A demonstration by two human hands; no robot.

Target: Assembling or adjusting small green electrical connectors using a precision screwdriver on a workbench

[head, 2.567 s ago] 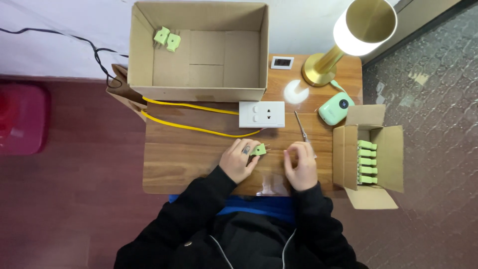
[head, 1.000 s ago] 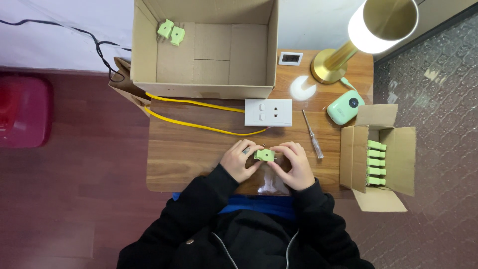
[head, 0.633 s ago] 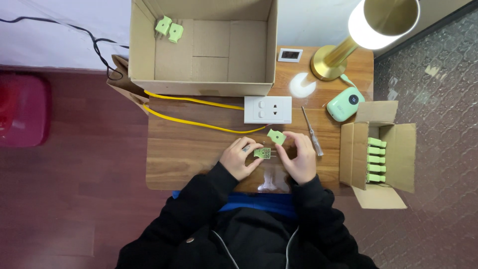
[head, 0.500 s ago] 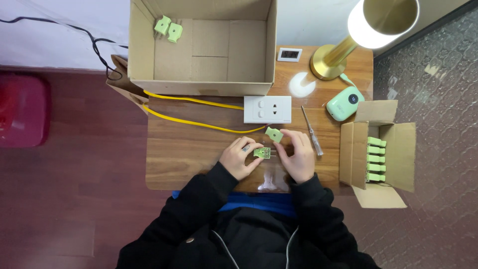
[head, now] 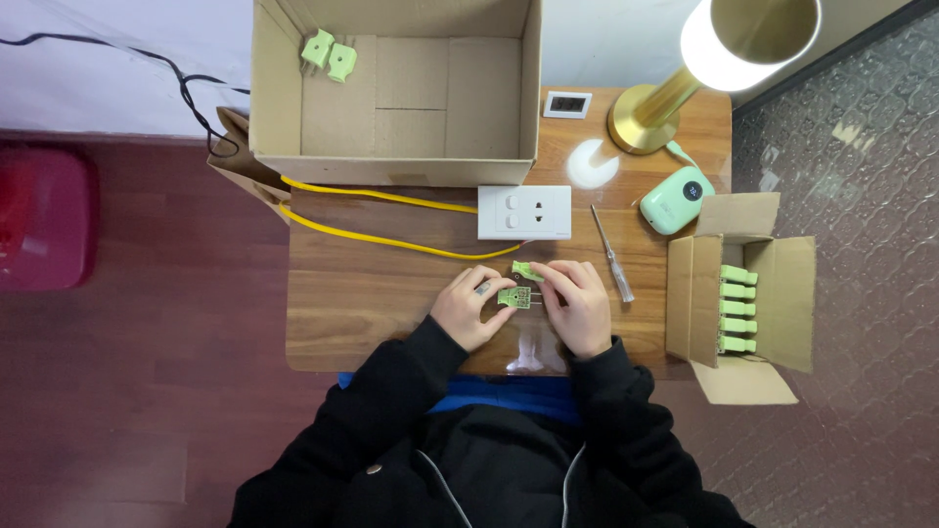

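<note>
Wooden table point(head: 362, 293) bearing an open cardboard box point(head: 391, 156). Left hand point(head: 468, 308) pinches a green plug body point(head: 514, 296) near the table's front edge; right hand point(head: 577, 303) grips a small green cover piece point(head: 526, 271) just above it.

green plugs in big box point(head: 330, 55) – 2 | in small box point(head: 737, 309) – 5 | screwdriver point(head: 613, 256) – 1

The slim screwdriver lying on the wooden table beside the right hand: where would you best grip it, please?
Grip the slim screwdriver by its thicker handle at the near end, coming from above with the right hand. It lies flat, angled away toward the white socket panel, so fingers should close across its width.
</note>
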